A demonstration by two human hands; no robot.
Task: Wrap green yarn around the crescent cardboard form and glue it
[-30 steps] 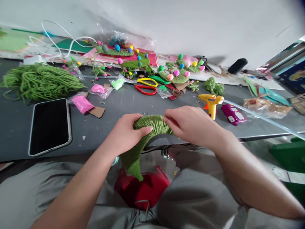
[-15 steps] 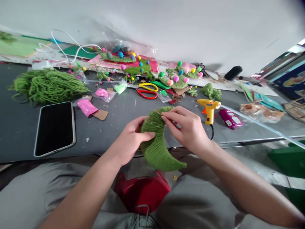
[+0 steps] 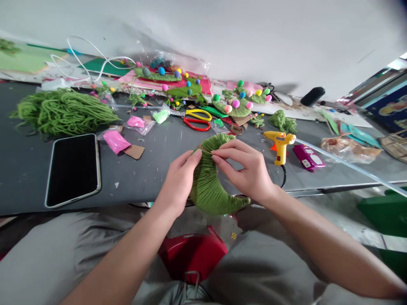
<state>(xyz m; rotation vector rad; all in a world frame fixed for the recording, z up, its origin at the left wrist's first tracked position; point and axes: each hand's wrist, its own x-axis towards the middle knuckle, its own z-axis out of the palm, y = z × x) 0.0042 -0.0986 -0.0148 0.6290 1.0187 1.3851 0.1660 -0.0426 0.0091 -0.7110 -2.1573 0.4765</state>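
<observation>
A: Where is the green crescent (image 3: pixel 210 186) held?
B: It is held over the front edge of the table (image 3: pixel 152 169), near the middle of that edge. Its lower tip is pointed to the right, beyond the edge. Its body is wrapped closely in green yarn.

A: How is it gripped?
B: It is clamped in the left hand (image 3: pixel 178 182), with the thumb pressed on its face. By the right hand (image 3: pixel 249 165), a thin strand (image 3: pixel 206 151) is pinched between thumb and fingertips, against the crescent's upper part. The two hands are kept just apart.

A: What is found around them?
B: A phone (image 3: pixel 73 169) is laid near the front edge, to the left, with a heap of yarn (image 3: pixel 65 112) set behind it. Scissors (image 3: pixel 187 120) are placed beyond the crescent, toward the back edge. To the right, a yellow glue gun (image 3: pixel 280 146) is seen beside a purple packet (image 3: pixel 308 157).

A: And along the back edge?
B: Green pieces (image 3: pixel 240 109) dotted with coloured pompoms (image 3: pixel 235 103) are spread there.
</observation>
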